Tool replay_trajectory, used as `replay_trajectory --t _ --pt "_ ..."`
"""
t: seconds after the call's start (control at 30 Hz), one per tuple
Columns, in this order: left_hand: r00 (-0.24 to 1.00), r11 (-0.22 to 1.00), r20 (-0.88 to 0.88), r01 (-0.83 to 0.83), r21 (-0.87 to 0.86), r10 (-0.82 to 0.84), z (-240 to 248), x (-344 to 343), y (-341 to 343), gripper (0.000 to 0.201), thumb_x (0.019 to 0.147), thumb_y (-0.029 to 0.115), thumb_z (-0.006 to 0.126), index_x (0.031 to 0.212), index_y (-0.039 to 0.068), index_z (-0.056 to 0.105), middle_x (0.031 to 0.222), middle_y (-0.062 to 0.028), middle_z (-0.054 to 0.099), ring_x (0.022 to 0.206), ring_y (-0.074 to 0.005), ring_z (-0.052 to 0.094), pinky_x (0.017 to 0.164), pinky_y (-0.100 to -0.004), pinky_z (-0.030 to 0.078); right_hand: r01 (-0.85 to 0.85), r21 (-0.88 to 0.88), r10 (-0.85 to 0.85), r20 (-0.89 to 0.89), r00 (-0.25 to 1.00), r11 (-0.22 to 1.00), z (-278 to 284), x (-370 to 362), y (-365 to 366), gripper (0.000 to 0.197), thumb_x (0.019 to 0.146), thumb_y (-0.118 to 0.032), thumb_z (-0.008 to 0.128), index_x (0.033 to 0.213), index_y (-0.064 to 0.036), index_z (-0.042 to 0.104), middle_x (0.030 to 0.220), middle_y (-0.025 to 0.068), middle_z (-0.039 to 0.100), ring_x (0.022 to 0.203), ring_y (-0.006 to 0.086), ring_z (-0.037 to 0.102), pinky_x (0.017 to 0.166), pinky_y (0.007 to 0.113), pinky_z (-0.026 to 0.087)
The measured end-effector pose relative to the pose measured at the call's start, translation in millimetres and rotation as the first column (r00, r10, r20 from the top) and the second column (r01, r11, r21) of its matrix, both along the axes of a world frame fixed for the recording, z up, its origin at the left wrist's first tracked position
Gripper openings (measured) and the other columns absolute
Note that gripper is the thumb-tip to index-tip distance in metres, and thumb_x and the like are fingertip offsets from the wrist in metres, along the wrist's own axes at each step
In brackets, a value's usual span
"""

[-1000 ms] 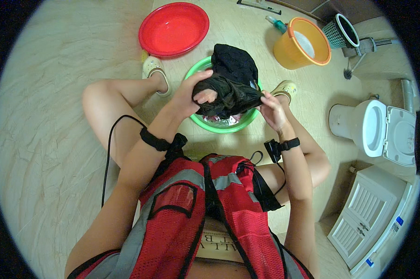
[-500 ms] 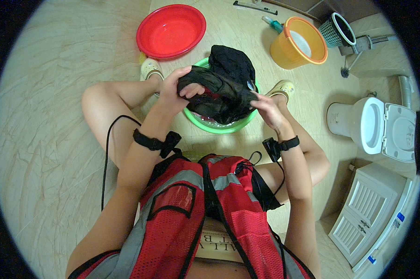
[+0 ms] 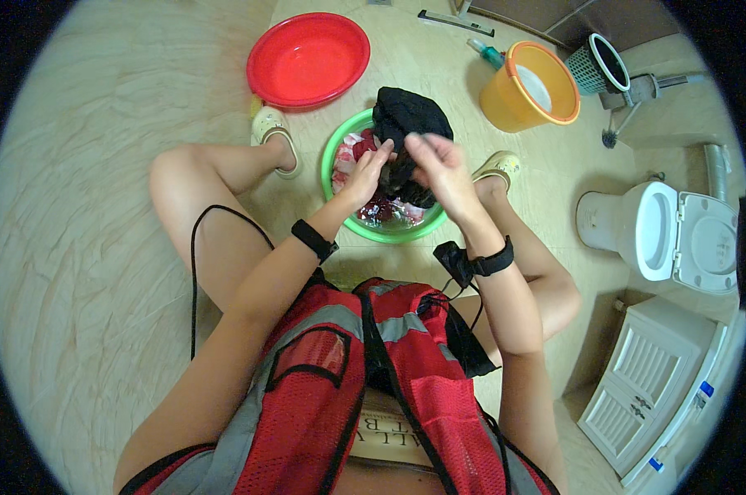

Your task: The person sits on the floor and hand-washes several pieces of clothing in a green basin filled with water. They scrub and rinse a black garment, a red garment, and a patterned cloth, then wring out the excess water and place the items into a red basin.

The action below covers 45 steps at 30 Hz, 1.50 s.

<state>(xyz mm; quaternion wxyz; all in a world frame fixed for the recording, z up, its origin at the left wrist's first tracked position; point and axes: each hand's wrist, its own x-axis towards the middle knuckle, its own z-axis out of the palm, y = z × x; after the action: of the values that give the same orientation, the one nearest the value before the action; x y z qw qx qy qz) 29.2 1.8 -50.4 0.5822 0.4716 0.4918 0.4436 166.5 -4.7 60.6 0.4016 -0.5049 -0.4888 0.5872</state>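
A green basin [image 3: 387, 236] on the floor between my feet holds wet red-and-white clothes [image 3: 348, 159] and some water. Over its far side a black garment [image 3: 409, 114] is bunched, its near part hanging down between my hands. My left hand [image 3: 367, 175] pinches the dark cloth from the left, fingers pressed together. On the other side my right hand [image 3: 441, 169] is closed on the same cloth, slightly raised above the basin. The fingertips are partly hidden by the hands themselves.
A red basin [image 3: 307, 62] stands at the far left. At the far right are an orange bucket [image 3: 505, 99], a green bottle [image 3: 489, 55] and a basket [image 3: 587, 70]. A toilet [image 3: 649, 227] and a white cabinet [image 3: 649, 379] line the right side.
My hands have come closer together over the basin, the left moving right. The dark cloth stretched between them is now gathered narrower, uncovering the red-and-white clothes.
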Motion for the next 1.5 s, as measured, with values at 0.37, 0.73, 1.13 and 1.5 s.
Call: replay_trajectory --t 0.37,0.73,1.13,1.5 --pt "0.82 0.74 0.455 0.058 -0.671 0.348 41.0 32.4 8.6 0.024 0.084 0.033 0.052 0.066 0.016 0.051 0.055 0.002 0.049 0.048 -0.0137 0.047 0.045 -0.0277 0.039 -0.13 0.634 -0.46 0.673 0.579 0.763 -50.4 -22.4 -18.0 0.037 0.087 -0.025 0.049 0.055 -0.0062 0.054 0.048 0.0153 0.053 0.041 0.0297 0.055 0.04 0.04 0.044" --pt "0.835 0.789 0.508 0.16 -0.594 0.213 42.2 25.7 2.9 0.03 0.089 0.03 0.041 0.065 0.015 0.05 0.047 0.0023 0.045 0.035 -0.0117 0.04 0.036 -0.025 0.033 0.024 0.305 -0.177 0.484 0.857 0.952 -49.8 -2.9 -13.0 0.041 0.092 -0.03 0.042 0.066 -0.0031 0.058 0.054 0.0155 0.056 0.049 0.0322 0.058 0.049 0.039 0.045" --pt "0.238 0.778 0.934 0.518 -0.356 0.268 91.6 -22.2 22.9 0.043 0.085 0.036 0.047 0.049 0.013 0.038 0.038 0.0024 0.03 0.035 -0.0122 0.032 0.049 -0.0252 0.033 -0.433 0.06 0.365 0.44 0.82 0.9 -125.7 83.3 -34.4 0.042 0.07 -0.022 0.073 0.102 0.0007 0.059 0.096 0.0134 0.061 0.092 0.0236 0.056 0.083 0.031 0.042" --pt "0.883 0.945 0.469 0.175 -0.276 -0.027 61.8 -29.1 27.5 0.034 0.087 0.037 0.05 0.076 0.006 0.054 0.068 -0.0018 0.052 0.063 -0.0131 0.051 0.063 -0.0263 0.042 0.195 -0.128 -0.226 -0.313 0.923 0.973 -93.1 56.1 -23.6 0.037 0.093 -0.013 0.042 0.128 -0.0007 0.039 0.12 0.0053 0.051 0.106 0.013 0.048 0.093 0.026 0.037"
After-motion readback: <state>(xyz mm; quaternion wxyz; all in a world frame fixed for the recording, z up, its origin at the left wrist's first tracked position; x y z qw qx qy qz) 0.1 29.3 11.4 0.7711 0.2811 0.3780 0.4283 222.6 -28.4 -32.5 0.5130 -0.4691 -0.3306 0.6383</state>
